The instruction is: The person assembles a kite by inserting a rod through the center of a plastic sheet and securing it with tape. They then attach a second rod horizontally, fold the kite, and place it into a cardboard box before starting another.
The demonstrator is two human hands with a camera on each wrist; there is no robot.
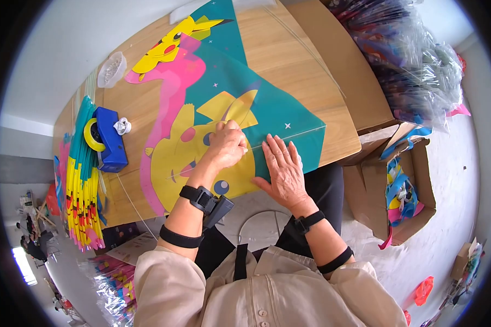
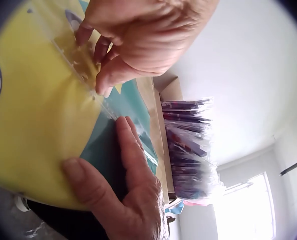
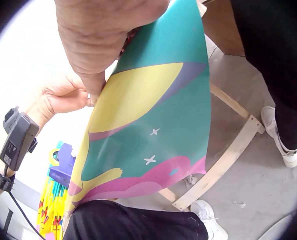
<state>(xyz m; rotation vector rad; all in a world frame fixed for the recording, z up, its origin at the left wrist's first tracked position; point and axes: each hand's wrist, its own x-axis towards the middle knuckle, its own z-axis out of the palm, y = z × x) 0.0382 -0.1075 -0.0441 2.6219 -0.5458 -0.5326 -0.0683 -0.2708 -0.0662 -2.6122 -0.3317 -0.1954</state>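
Note:
A large printed sheet (image 1: pixel 202 139), yellow cartoon figure on teal and pink, lies across the wooden table and hangs past its near edge. Along it runs a thin pale strip (image 1: pixel 289 135), seen as a clear strip (image 2: pixel 68 59) in the left wrist view. My left hand (image 1: pixel 226 146) has curled fingers, with thumb and fingertips pinching at this strip. Beside it my right hand (image 1: pixel 283 170) lies flat on the teal part, fingertips close to the strip. In the right wrist view the sheet's hanging underside (image 3: pixel 148 110) shows below the right hand (image 3: pixel 106 35).
To the left stand a blue tape dispenser (image 1: pixel 112 140) with yellow tape, a bundle of folded printed pieces (image 1: pixel 84 180) and a clear bowl (image 1: pixel 112 70). At right are plastic-wrapped packs (image 1: pixel 409 65) and an open cardboard box (image 1: pixel 425 204). Thin rods (image 1: pixel 305 43) lie on the table.

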